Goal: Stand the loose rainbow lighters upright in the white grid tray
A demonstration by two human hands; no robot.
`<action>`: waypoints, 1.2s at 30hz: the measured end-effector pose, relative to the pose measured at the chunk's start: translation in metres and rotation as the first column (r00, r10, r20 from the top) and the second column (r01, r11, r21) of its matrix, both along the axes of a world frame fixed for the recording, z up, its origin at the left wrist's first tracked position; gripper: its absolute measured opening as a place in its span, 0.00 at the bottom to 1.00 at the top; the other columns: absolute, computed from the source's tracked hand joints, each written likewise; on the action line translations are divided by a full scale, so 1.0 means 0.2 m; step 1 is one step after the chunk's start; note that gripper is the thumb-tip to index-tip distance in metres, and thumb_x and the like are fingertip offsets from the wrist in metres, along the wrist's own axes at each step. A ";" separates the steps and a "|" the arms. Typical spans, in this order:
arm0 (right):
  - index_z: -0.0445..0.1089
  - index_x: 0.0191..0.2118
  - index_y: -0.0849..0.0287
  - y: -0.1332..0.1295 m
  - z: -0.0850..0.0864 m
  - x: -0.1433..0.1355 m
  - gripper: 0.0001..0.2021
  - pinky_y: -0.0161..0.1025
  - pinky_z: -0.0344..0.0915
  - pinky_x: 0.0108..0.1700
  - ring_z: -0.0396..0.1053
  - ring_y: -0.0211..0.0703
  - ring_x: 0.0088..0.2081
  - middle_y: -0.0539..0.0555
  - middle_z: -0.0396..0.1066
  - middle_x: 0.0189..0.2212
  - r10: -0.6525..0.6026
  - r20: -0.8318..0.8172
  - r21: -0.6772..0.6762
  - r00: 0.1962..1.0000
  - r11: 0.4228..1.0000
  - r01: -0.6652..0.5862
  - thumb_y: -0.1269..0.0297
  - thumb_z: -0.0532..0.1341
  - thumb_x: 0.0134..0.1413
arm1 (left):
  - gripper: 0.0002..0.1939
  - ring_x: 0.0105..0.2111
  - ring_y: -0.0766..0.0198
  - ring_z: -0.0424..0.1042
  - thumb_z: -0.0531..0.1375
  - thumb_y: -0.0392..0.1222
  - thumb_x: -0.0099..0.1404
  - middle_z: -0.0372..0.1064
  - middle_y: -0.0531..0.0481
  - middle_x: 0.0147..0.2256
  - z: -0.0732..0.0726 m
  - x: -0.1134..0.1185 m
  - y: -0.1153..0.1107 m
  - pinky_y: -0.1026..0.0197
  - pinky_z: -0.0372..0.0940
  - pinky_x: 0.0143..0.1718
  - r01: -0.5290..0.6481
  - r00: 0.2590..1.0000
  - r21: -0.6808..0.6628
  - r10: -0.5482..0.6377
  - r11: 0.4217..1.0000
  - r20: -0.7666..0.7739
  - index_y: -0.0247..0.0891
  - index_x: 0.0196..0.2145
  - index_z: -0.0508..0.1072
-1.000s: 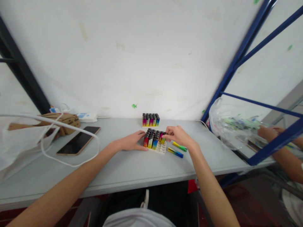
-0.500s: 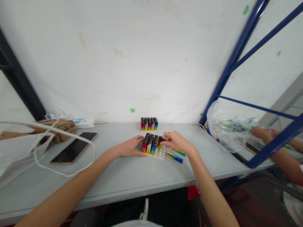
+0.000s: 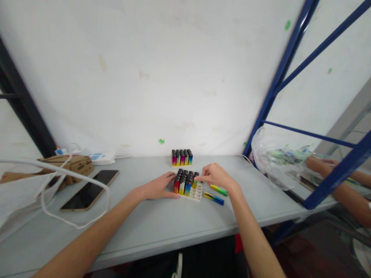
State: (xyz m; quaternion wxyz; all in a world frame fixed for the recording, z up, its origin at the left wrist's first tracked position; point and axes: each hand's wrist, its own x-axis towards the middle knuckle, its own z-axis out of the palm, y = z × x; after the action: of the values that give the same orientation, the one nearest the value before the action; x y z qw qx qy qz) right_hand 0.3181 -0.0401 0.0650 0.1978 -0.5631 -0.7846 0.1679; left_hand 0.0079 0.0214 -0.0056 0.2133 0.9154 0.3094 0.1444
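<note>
A white holder tray stands on the table, with several black-topped, rainbow-coloured lighters upright in its left part. Its right part shows bare slots. My left hand grips the tray's left end, thumb along the front and fingers at the back. At the edge of the filled slots, my right hand is closed, its thumb against a yellow-green lighter standing upright; part of its grip is hidden. Beside the tray lie a blue-and-yellow lighter and a green-and-yellow lighter.
Another full tray of lighters stands near the wall. To the left are a phone, a white cable and a cardboard box. On the right are a blue metal frame, a plastic bag and another person's hands.
The lighter in my right hand has gone from tilted to upright in a tray slot. My right hand's fingers have shifted slightly. My left hand stays at the tray; the camera view has tilted a little.
</note>
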 end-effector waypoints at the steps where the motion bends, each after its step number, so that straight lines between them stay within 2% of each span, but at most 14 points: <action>1: 0.76 0.27 0.58 0.01 0.01 0.06 0.28 0.37 0.64 0.31 0.71 0.42 0.23 0.53 0.77 0.21 0.010 -0.072 0.030 0.997 1.000 -0.008 0.37 0.67 0.64 | 0.47 0.71 0.38 0.64 0.69 0.70 0.67 0.63 0.33 0.72 0.00 0.00 0.00 0.44 0.58 0.74 0.001 1.000 0.002 -0.001 1.000 -0.002 0.36 0.71 0.67; 3: 0.77 0.29 0.58 0.03 0.01 0.19 0.29 0.38 0.66 0.30 0.71 0.43 0.23 0.53 0.78 0.22 -0.030 -0.165 0.126 0.986 0.991 0.051 0.37 0.60 0.70 | 0.47 0.71 0.38 0.65 0.68 0.70 0.67 0.62 0.32 0.72 0.01 0.00 0.00 0.44 0.58 0.74 -0.003 1.000 0.004 0.003 1.000 -0.012 0.36 0.71 0.67; 5: 0.79 0.34 0.58 0.06 -0.01 0.32 0.26 0.42 0.72 0.37 0.76 0.46 0.28 0.56 0.81 0.27 -0.083 -0.189 0.236 0.978 0.963 0.127 0.41 0.58 0.73 | 0.47 0.70 0.38 0.66 0.68 0.71 0.66 0.64 0.33 0.71 0.02 0.00 0.00 0.44 0.60 0.73 0.004 1.000 0.010 -0.004 1.000 -0.010 0.36 0.70 0.68; 6: 0.80 0.38 0.58 0.09 -0.04 0.37 0.23 0.45 0.75 0.42 0.79 0.50 0.34 0.59 0.84 0.33 -0.076 -0.189 0.263 0.979 0.957 0.125 0.44 0.59 0.72 | 0.47 0.69 0.38 0.67 0.68 0.72 0.66 0.65 0.34 0.70 0.03 0.00 0.00 0.44 0.61 0.73 0.008 1.000 0.015 -0.008 1.000 -0.007 0.37 0.70 0.69; 9: 0.82 0.50 0.56 0.18 -0.18 0.43 0.14 0.56 0.73 0.62 0.80 0.57 0.55 0.63 0.83 0.55 -0.026 -0.125 0.311 0.992 0.948 0.063 0.55 0.64 0.68 | 0.46 0.68 0.38 0.68 0.68 0.73 0.65 0.67 0.34 0.68 0.03 0.00 0.00 0.44 0.62 0.72 0.008 1.000 0.029 -0.008 1.000 0.008 0.37 0.68 0.71; 12: 0.82 0.55 0.55 0.24 -0.32 0.40 0.17 0.60 0.66 0.70 0.75 0.59 0.64 0.63 0.79 0.62 0.046 -0.027 0.240 0.999 0.970 -0.038 0.64 0.68 0.62 | 0.45 0.67 0.38 0.69 0.69 0.72 0.65 0.68 0.34 0.68 0.02 0.00 0.00 0.44 0.62 0.72 -0.004 1.000 0.038 0.003 0.999 0.026 0.37 0.66 0.72; 15: 0.83 0.52 0.57 0.25 -0.38 0.35 0.14 0.56 0.69 0.68 0.78 0.59 0.60 0.64 0.82 0.56 0.059 0.052 0.154 0.997 0.986 -0.066 0.68 0.67 0.62 | 0.45 0.68 0.37 0.68 0.70 0.72 0.63 0.67 0.33 0.68 0.01 0.00 0.00 0.43 0.61 0.73 -0.022 0.999 0.041 0.020 0.999 0.026 0.37 0.66 0.73; 18: 0.83 0.46 0.60 0.23 -0.36 0.33 0.08 0.52 0.71 0.62 0.80 0.58 0.53 0.63 0.84 0.48 0.004 0.074 0.161 0.997 0.987 -0.016 0.66 0.68 0.64 | 0.46 0.70 0.36 0.66 0.70 0.71 0.63 0.65 0.32 0.69 0.00 0.00 0.00 0.43 0.59 0.74 -0.041 0.999 0.046 0.041 0.998 0.005 0.35 0.66 0.73; 22: 0.82 0.47 0.59 0.20 -0.30 0.33 0.11 0.50 0.72 0.60 0.81 0.55 0.51 0.61 0.84 0.48 0.005 -0.062 0.193 0.998 0.981 0.007 0.57 0.69 0.67 | 0.45 0.69 0.34 0.66 0.70 0.71 0.62 0.66 0.33 0.70 0.00 0.01 -0.01 0.42 0.61 0.74 -0.062 0.998 0.045 0.061 0.997 0.015 0.36 0.65 0.74; 24: 0.82 0.49 0.58 0.19 -0.28 0.35 0.12 0.50 0.72 0.61 0.81 0.55 0.53 0.61 0.84 0.50 0.014 -0.114 0.187 0.993 0.982 0.008 0.57 0.68 0.68 | 0.45 0.69 0.33 0.66 0.71 0.71 0.61 0.65 0.34 0.70 -0.01 0.01 -0.01 0.41 0.61 0.73 -0.072 0.997 0.033 0.071 0.997 0.020 0.37 0.65 0.74; 28: 0.81 0.53 0.57 0.15 -0.23 0.50 0.16 0.55 0.73 0.62 0.80 0.57 0.55 0.63 0.83 0.53 -0.070 -0.152 0.223 0.986 0.969 0.104 0.58 0.72 0.62 | 0.48 0.71 0.34 0.64 0.70 0.72 0.61 0.62 0.32 0.72 -0.02 0.01 0.00 0.42 0.59 0.75 -0.083 0.997 0.006 0.083 0.997 -0.001 0.35 0.67 0.73; 30: 0.81 0.53 0.57 0.12 -0.20 0.61 0.14 0.56 0.74 0.61 0.81 0.57 0.52 0.63 0.83 0.51 -0.153 -0.184 0.259 0.971 0.945 0.198 0.59 0.69 0.64 | 0.49 0.71 0.35 0.63 0.69 0.74 0.62 0.61 0.33 0.73 -0.04 0.00 0.01 0.42 0.59 0.74 -0.082 0.997 0.009 0.082 0.997 0.007 0.37 0.68 0.72; 33: 0.83 0.48 0.56 0.08 -0.18 0.77 0.10 0.54 0.78 0.53 0.83 0.56 0.46 0.61 0.85 0.46 -0.221 -0.193 0.212 0.956 0.942 0.261 0.60 0.68 0.65 | 0.49 0.71 0.35 0.64 0.69 0.75 0.62 0.63 0.36 0.72 -0.05 -0.01 0.02 0.42 0.60 0.74 -0.069 0.997 0.023 0.069 0.997 0.022 0.40 0.69 0.72; 36: 0.84 0.44 0.57 0.07 -0.22 0.82 0.09 0.53 0.78 0.52 0.83 0.56 0.43 0.62 0.85 0.44 -0.265 -0.136 0.128 0.955 0.951 0.282 0.61 0.69 0.62 | 0.50 0.71 0.35 0.64 0.70 0.75 0.61 0.62 0.36 0.73 -0.05 -0.01 0.02 0.42 0.60 0.74 -0.073 0.997 0.017 0.073 0.997 0.011 0.40 0.69 0.72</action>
State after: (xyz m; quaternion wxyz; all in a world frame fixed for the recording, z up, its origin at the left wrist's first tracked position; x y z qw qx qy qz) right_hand 0.4818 -0.0263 0.0203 0.3054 -0.6396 -0.6962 0.1135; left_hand 0.0057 0.0260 -0.0164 0.2013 0.9046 0.3401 0.1594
